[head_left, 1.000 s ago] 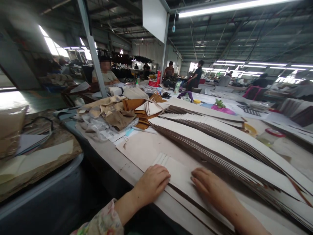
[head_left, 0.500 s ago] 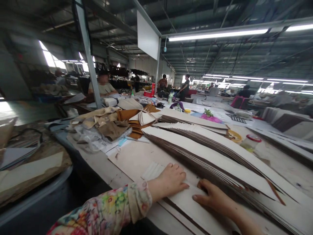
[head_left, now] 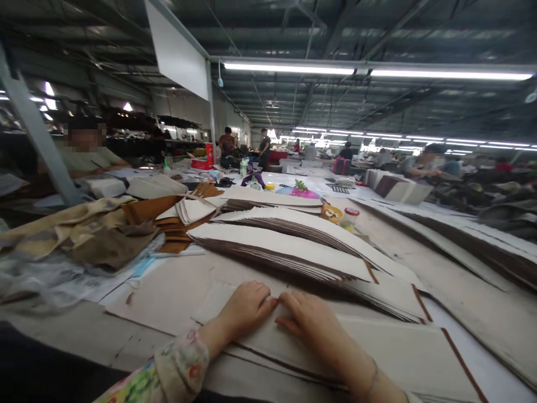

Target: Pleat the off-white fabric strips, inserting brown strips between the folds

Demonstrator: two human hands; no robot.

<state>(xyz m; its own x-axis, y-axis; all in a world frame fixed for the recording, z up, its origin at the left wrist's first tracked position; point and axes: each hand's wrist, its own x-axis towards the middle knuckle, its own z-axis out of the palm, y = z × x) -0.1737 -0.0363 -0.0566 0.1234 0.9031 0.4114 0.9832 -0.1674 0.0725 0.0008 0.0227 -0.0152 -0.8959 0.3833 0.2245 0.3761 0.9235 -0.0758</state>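
Observation:
My left hand (head_left: pixel 244 309) and my right hand (head_left: pixel 312 327) lie side by side, fingers nearly touching, on the near stack of long pale strips with brown edges (head_left: pixel 403 352). Both hands press flat on the top strip with fingers stretched out. A floral sleeve (head_left: pixel 168 372) covers my left forearm. Just beyond my fingers a larger fanned pile of the same strips (head_left: pixel 285 249) runs across the table.
Folded tan and brown fabric (head_left: pixel 84 229) and orange-brown pieces (head_left: pixel 168 221) lie at the left. A pink tray with a small plant (head_left: pixel 302 191) and small jars (head_left: pixel 349 217) stand further back. More strip rows (head_left: pixel 461 240) fill the right. Other people work at distant tables.
The view has swung to the right. My hands have come closer together on the strips and my right hand's fingers have straightened.

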